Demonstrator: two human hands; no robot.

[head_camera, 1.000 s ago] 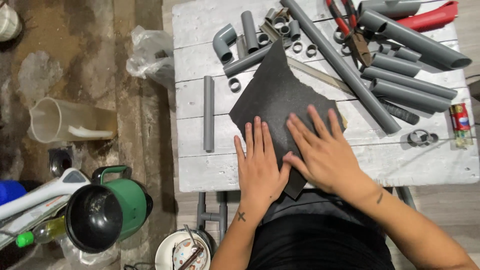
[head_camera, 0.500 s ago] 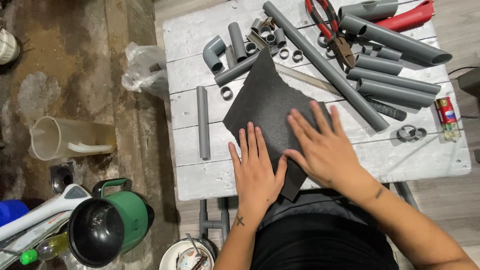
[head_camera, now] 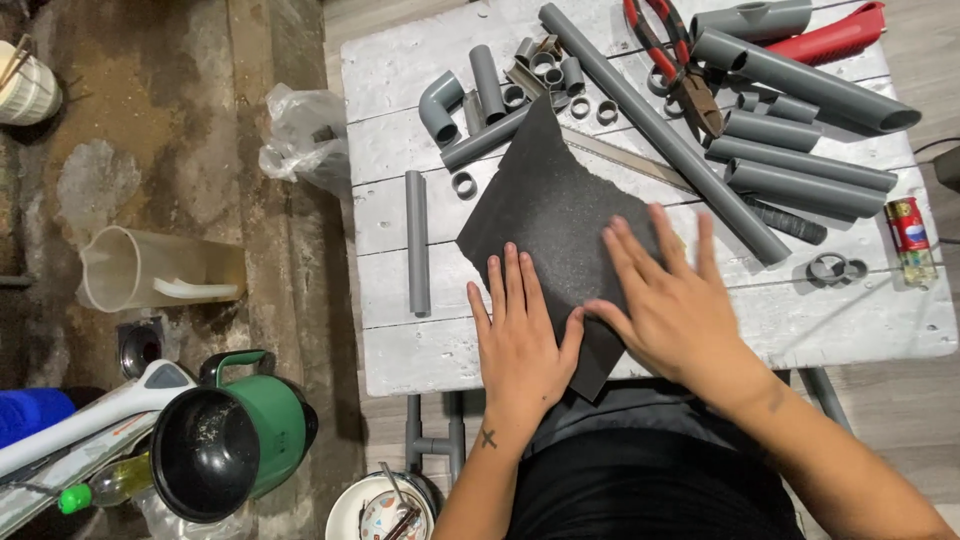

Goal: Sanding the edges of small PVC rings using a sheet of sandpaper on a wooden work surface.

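A dark rough sheet (head_camera: pixel 548 205), like sandpaper, lies diagonally on a white wooden table (head_camera: pixel 420 360). My left hand (head_camera: pixel 520 340) presses flat on its lower left edge, fingers together and extended. My right hand (head_camera: pixel 672 305) lies flat on the sheet's lower right part, fingers spread. The sheet's near corner hangs over the table's front edge between my hands. Neither hand grips anything.
Several grey pipes (head_camera: pixel 800 185), a long pipe (head_camera: pixel 660 130), an elbow fitting (head_camera: pixel 438 105), small rings (head_camera: pixel 463 184), red-handled pliers (head_camera: pixel 680 65), a short pipe (head_camera: pixel 416 240) and a small can (head_camera: pixel 910 238) lie on the table. Left on the floor: clear jug (head_camera: pixel 150 268), green kettle (head_camera: pixel 230 435).
The view has shifted slightly, so the table sits a little differently in frame. Both hands stay flat on the sheet; the right hand's fingers have spread slightly.
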